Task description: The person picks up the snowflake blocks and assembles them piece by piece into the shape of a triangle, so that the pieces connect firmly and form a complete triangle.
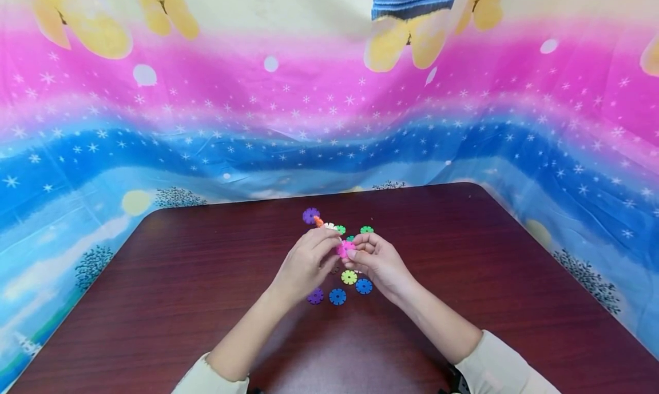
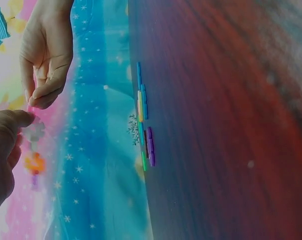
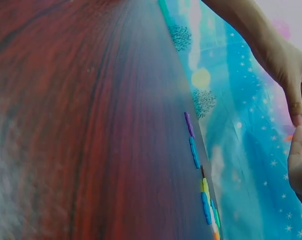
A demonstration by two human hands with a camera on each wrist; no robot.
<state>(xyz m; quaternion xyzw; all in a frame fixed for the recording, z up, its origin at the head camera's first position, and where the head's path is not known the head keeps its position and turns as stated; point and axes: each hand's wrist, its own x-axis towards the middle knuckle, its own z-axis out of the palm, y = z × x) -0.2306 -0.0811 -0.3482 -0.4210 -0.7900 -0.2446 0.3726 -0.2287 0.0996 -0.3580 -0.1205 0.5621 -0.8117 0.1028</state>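
In the head view both hands meet above the table, around a pink notched disc (image 1: 346,249). The right hand (image 1: 378,265) pinches that disc between thumb and fingers. My left hand (image 1: 305,262) grips the near end of a short chain of discs from the other side, its fingertips close to the pink disc. A white disc (image 1: 330,226), an orange disc (image 1: 318,221) and a purple disc (image 1: 311,215) make up the chain, which sticks out beyond the left fingers. In the left wrist view the white and orange pieces (image 2: 35,162) look blurred. Fingers hide where pink and white meet.
Loose notched discs lie flat on the dark red table (image 1: 206,291): a yellow-green disc (image 1: 349,277), blue discs (image 1: 337,296), a purple one (image 1: 316,295) and green ones (image 1: 366,229). A printed cloth (image 1: 288,108) hangs behind the table's far edge.
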